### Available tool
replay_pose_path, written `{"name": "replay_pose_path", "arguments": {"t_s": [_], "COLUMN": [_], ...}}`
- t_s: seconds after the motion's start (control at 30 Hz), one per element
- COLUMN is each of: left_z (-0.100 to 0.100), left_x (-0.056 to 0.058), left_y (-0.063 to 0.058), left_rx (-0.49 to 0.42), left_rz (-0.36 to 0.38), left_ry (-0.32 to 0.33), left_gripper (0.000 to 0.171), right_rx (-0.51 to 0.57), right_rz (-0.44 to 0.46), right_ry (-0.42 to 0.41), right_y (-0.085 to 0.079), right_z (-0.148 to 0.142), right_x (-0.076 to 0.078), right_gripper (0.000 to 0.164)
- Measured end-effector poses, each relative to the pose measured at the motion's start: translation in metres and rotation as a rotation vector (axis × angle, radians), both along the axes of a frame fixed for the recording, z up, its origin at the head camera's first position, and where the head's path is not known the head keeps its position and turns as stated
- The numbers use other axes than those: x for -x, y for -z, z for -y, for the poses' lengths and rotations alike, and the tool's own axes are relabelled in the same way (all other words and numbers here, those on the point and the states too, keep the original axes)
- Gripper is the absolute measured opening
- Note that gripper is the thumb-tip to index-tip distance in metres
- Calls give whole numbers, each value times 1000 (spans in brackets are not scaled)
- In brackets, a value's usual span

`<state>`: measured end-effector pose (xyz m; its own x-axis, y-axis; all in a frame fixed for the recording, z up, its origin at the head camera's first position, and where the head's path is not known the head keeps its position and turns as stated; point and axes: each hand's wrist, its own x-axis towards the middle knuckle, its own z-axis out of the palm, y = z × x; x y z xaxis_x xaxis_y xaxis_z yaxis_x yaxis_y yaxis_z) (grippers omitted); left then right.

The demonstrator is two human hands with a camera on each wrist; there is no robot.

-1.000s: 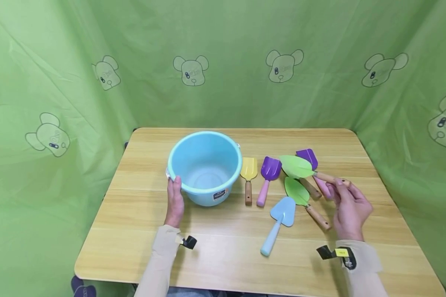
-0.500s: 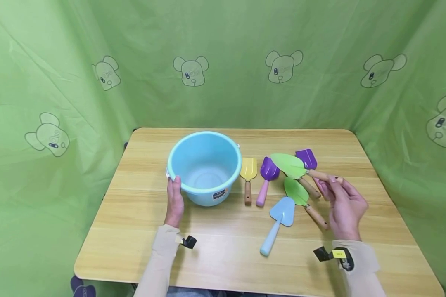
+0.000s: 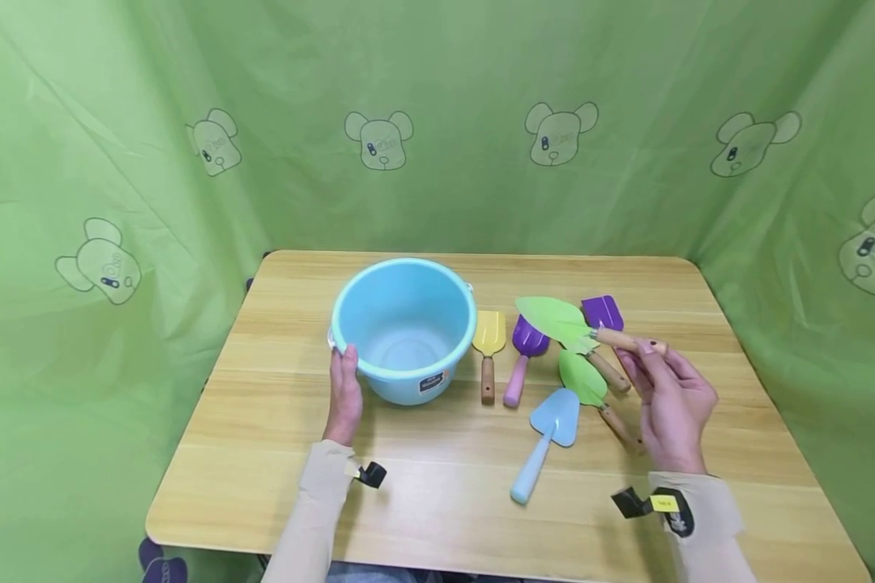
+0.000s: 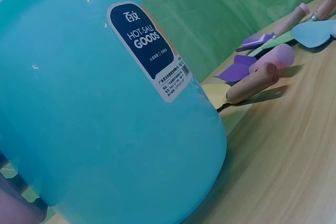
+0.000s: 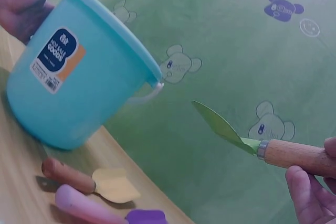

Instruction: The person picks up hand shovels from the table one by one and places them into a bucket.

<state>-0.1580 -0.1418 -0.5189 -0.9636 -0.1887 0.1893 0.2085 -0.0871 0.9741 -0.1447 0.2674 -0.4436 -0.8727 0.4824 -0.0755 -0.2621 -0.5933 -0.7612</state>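
Note:
My left hand (image 3: 345,401) rests against the near left side of a light blue bucket (image 3: 408,387), fingers straight, fingertips right at the rim. In the right wrist view its thumb lies along the bucket's rim. My right hand (image 3: 674,405) pinches the wooden handle of a green leaf-shaped trowel (image 3: 554,318), raised above the other tools with its blade pointing left toward the bucket. Below it lies another green trowel (image 3: 582,376), and a further wooden handle (image 3: 608,372) shows, its blade mostly hidden by the held trowel.
Right of the bucket lie a yellow shovel (image 3: 489,332) and a purple shovel (image 3: 530,336) with a pink handle. Another purple shovel (image 3: 603,312) lies farther back, partly hidden. A light blue trowel (image 3: 557,417) lies nearer the front of the wooden table (image 3: 437,502). Green curtain (image 3: 467,186) surrounds the table.
My right hand has moved left with the green trowel, bringing its blade from beside the purple shovel to over it. My left hand and the bucket stay in place.

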Motion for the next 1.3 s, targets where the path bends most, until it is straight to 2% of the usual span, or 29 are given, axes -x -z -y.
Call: {"name": "replay_pose_path", "arguments": {"t_s": [0.33,0.43,0.53,0.67,0.77,0.9,1.17,1.3], "left_z": [0,0,0,0,0,0,1,1], "left_x": [1,1,0,0,1,1,2,1], "left_y": [1,1,0,1,2,2,2,2], "left_rx": [0,8,11,16,15,5,0,-7], "left_rz": [7,11,13,22,26,23,19,19], "left_ry": [9,4,0,-3,-5,-4,-3,5], "left_gripper": [62,61,61,61,61,60,59,60], "right_rx": [8,-31,-63,-81,-97,-113,-171,-249], "right_rz": [4,19,32,44,41,29,13,-1], "right_ry": [-36,-64,-104,-142,-144,-152,-234,-315], "right_y": [-16,-20,-22,-23,-24,-25,-27,-27], "right_z": [16,22,28,36,43,53,73,83], "right_x": [0,0,0,2,4,8,16,22], "right_gripper": [20,17,15,22,28,26,23,19]}}
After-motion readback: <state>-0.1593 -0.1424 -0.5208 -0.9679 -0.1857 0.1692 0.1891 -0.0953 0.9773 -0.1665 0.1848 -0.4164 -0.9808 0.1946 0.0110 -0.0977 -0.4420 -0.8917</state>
